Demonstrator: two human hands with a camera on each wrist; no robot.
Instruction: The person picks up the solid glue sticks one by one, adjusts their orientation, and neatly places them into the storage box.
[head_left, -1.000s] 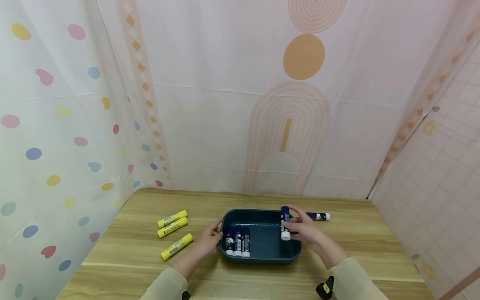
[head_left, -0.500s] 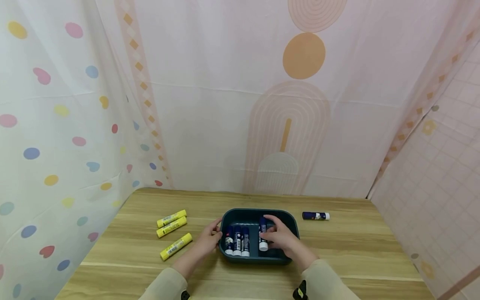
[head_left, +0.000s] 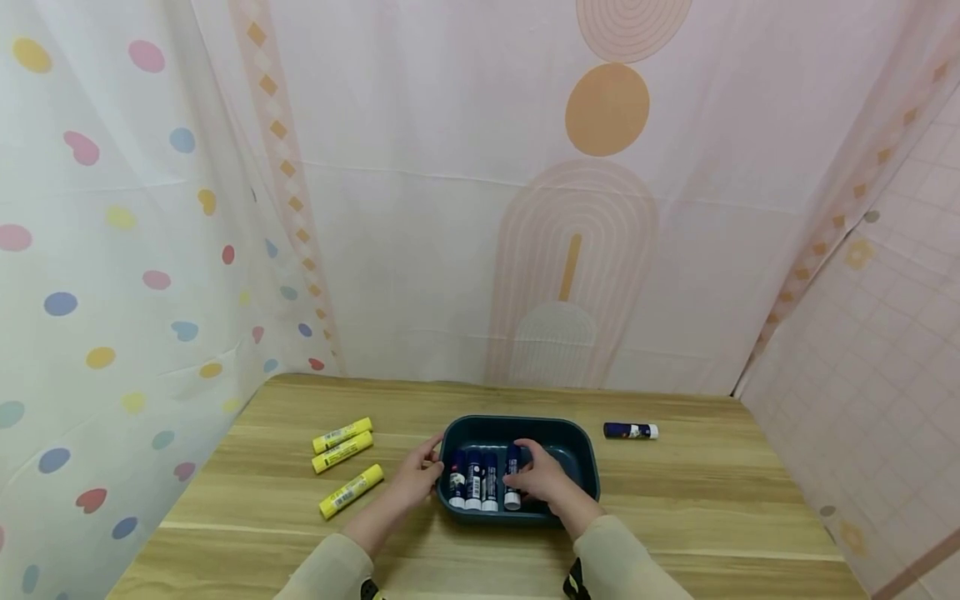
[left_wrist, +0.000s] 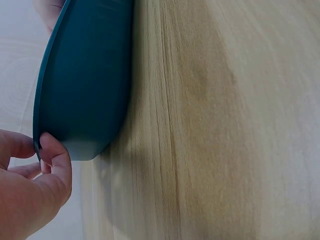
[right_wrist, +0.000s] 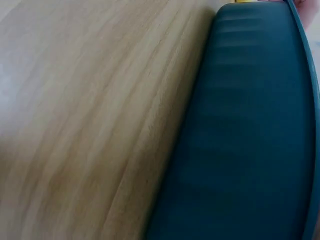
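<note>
A dark teal plastic tray (head_left: pixel 579 467) stands on the table, its side filling much of both wrist views. My left hand (head_left: pixel 417 477) pinches its left rim; in the left wrist view, thumb and fingers (left_wrist: pixel 56 160) lie on both sides of that rim. Inside the tray, my right hand (head_left: pixel 546 480) holds a navy glue stick (head_left: pixel 512 500) by its side, white end toward me. Left of it, with a small gap, three similar glue sticks (head_left: pixel 473 482) lie side by side. The tray's side hides my right hand's grip in the right wrist view.
Another navy glue stick (head_left: pixel 630 431) lies on the wooden table (head_left: pixel 705 500), right of the tray. To the left lie three yellow glue sticks (head_left: pixel 351 492), two of them close together. A patterned curtain (head_left: pixel 420 250) hangs behind the table's back edge.
My right hand has carried the navy glue stick leftward and down into the tray, close to the other three. My left hand keeps its hold on the rim.
</note>
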